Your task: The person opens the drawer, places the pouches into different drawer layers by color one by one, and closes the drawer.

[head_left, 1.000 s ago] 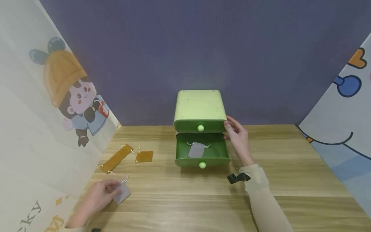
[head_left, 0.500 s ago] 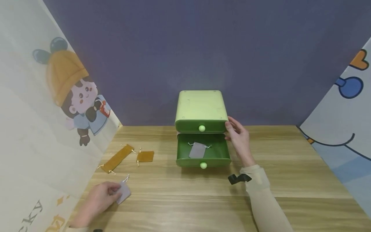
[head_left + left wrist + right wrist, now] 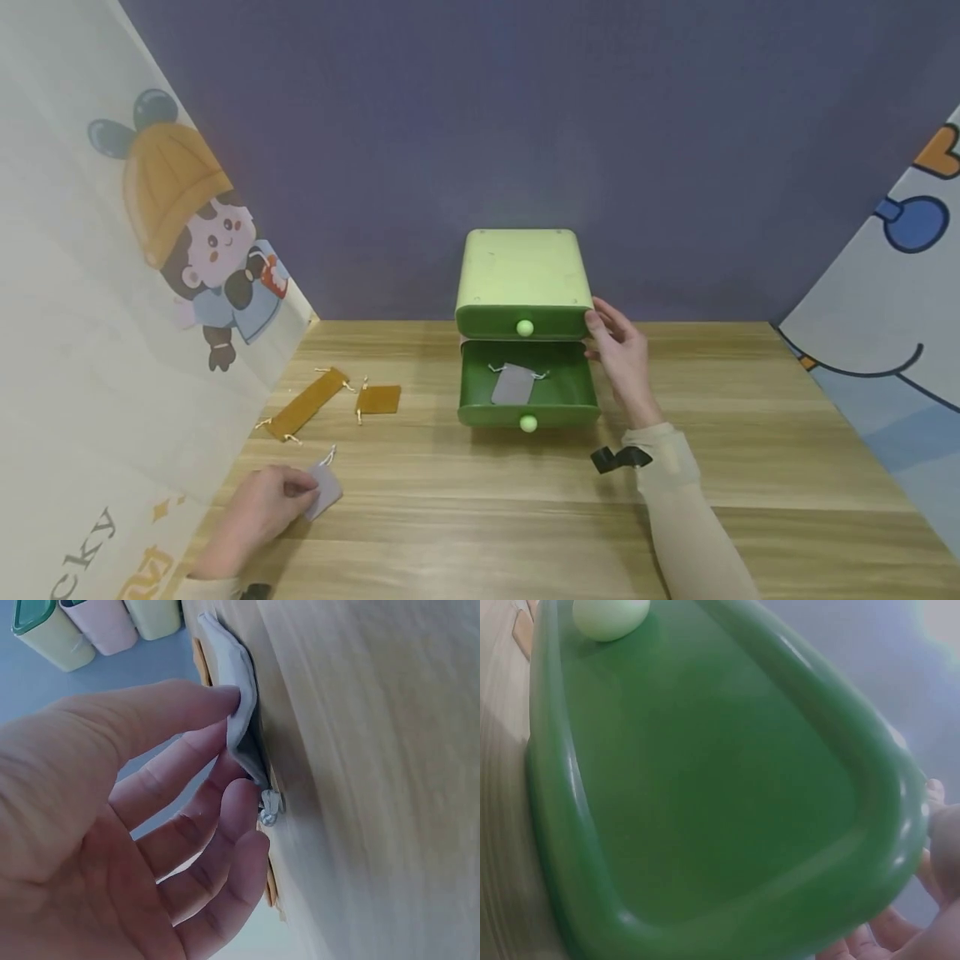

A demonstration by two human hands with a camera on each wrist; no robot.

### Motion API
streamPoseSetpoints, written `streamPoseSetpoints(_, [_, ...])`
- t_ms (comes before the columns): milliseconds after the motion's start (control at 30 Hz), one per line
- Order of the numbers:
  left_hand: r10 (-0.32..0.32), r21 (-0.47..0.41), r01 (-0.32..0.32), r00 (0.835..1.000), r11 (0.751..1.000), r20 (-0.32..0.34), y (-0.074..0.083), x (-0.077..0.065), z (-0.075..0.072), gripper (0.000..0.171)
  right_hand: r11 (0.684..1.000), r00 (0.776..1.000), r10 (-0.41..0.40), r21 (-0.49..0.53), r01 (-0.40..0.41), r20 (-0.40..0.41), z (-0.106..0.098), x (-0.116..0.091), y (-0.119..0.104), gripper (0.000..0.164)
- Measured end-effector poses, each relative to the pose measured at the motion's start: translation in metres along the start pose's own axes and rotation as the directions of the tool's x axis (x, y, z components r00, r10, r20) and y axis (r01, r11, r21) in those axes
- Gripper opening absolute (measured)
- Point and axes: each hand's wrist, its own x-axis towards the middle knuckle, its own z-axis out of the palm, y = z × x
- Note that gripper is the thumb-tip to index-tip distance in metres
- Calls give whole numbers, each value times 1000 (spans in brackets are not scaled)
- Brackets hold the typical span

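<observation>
At the front left, my left hand (image 3: 262, 508) pinches a small grey drawstring pouch (image 3: 327, 490) between thumb and fingers, close over the table. In the left wrist view the thumb presses the pouch (image 3: 234, 664) from one side, and its knotted cord (image 3: 270, 806) hangs near the fingertips. My right hand (image 3: 622, 358) holds the right side of a green two-drawer box (image 3: 525, 267), thumb on the front corner of the upper drawer. That upper drawer is shut. Below it the lower drawer (image 3: 480, 415) is pulled out, with another grey pouch (image 3: 513, 385) lying inside.
Two mustard-coloured drawstring pouches lie on the wooden table (image 3: 420, 475) at left: a long one (image 3: 309, 405) and a small one (image 3: 379, 399). A dark blue panel (image 3: 375, 167) rises behind the box. Printed white panels flank the table on both sides.
The head view has shifted slightly. Both hands keep nearly the same places: the left still pinches the grey pouch, the right still holds the box. The drawers have not moved.
</observation>
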Motion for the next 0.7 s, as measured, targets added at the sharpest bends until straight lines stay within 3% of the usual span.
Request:
streamPoseSetpoints(267, [59, 56, -58, 998, 997, -20, 3, 1, 2, 3, 1000, 1000, -5, 5, 5, -4, 0, 1, 0, 54])
streamPoseSetpoints(700, [58, 62, -51, 992, 997, -109, -5, -3, 2, 8, 1000, 1000, -6, -5, 6, 4, 0, 1, 2, 54])
